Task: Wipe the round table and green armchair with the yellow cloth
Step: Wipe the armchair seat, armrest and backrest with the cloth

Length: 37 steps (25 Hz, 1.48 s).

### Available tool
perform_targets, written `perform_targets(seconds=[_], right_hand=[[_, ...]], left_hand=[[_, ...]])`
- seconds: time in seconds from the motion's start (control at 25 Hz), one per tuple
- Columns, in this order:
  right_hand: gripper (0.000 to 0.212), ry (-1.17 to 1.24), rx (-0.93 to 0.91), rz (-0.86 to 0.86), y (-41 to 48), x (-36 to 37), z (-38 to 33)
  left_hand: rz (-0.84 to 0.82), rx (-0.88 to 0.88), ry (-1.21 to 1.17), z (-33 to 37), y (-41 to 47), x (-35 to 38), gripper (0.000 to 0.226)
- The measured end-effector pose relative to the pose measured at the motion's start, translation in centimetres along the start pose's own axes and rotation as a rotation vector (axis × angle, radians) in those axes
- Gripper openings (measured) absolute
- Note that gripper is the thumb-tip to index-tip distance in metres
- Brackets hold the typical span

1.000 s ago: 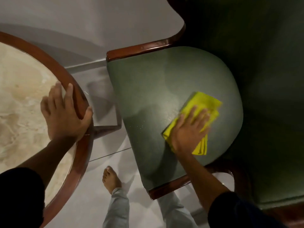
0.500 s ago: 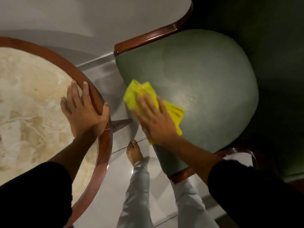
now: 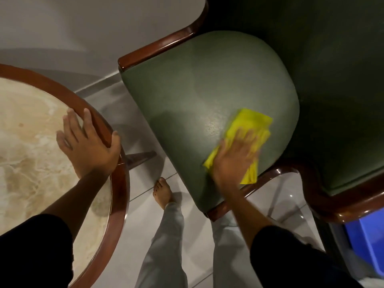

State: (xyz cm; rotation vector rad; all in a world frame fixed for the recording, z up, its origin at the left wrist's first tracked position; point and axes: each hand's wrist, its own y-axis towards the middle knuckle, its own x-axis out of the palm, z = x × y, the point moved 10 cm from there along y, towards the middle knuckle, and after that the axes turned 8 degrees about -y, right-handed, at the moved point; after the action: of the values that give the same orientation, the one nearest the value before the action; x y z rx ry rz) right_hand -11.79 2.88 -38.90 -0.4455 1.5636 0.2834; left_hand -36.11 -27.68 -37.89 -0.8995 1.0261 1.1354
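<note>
The green armchair (image 3: 199, 96) with a dark wooden frame fills the upper right. Its rounded seat cushion faces me. The folded yellow cloth (image 3: 249, 127) lies flat on the seat's right side, near the wooden arm. My right hand (image 3: 234, 156) presses down on the cloth with fingers spread, blurred by motion. The round table (image 3: 118, 183), marble-topped with a brown wooden rim, is at the left. My left hand (image 3: 87, 142) rests on its rim, fingers on the marble and thumb over the outer edge.
Pale floor tiles (image 3: 145, 221) show between table and chair, where my bare foot (image 3: 163, 193) and grey trouser legs stand. A blue container (image 3: 367, 244) sits at the lower right, under the chair arm. A light wall runs along the top left.
My right hand has swept the cloth from the seat's left front corner across to its right side. My left hand stays on the table rim.
</note>
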Motion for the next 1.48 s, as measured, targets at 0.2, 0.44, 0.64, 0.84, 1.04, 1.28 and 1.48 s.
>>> perform_targets(seconds=[0.2, 0.44, 0.64, 0.84, 1.04, 1.28, 1.48], right_hand=[[0.073, 0.020, -0.660, -0.126, -4.7, -1.3, -6.1], [0.070, 0.140, -0.003, -0.836, -2.7, 1.0, 1.8], [0.007, 0.607, 0.004, -1.043, 0.2, -2.9, -0.9], [0.027, 0.894, -0.020, -1.059, 6.5, -12.3, 0.9], [0.061, 0.941, -0.025, -0.769, 14.9, -22.3, 9.5], [0.056, 1.565, 0.089, -0.748, 19.2, -29.6, 15.9], [0.061, 1.107, 0.144, -0.011, 29.7, -40.6, 26.4]], left_hand=[[-0.094, 0.220, -0.076, 5.2, -0.1, -1.0, 0.072], [-0.913, 0.021, -0.273, 15.6, -6.3, 6.2, 0.046], [-1.301, -0.587, -0.667, 17.1, -13.6, 7.2, 0.085], [-1.098, -0.899, -1.583, 29.4, -11.5, 4.5, 0.061], [-1.205, -0.656, -1.761, 44.6, -7.2, -1.5, 0.063], [-1.388, -0.312, -1.908, 59.4, -5.9, -7.6, 0.046], [-1.292, -0.164, -1.572, 64.1, -6.8, -5.5, 0.034]])
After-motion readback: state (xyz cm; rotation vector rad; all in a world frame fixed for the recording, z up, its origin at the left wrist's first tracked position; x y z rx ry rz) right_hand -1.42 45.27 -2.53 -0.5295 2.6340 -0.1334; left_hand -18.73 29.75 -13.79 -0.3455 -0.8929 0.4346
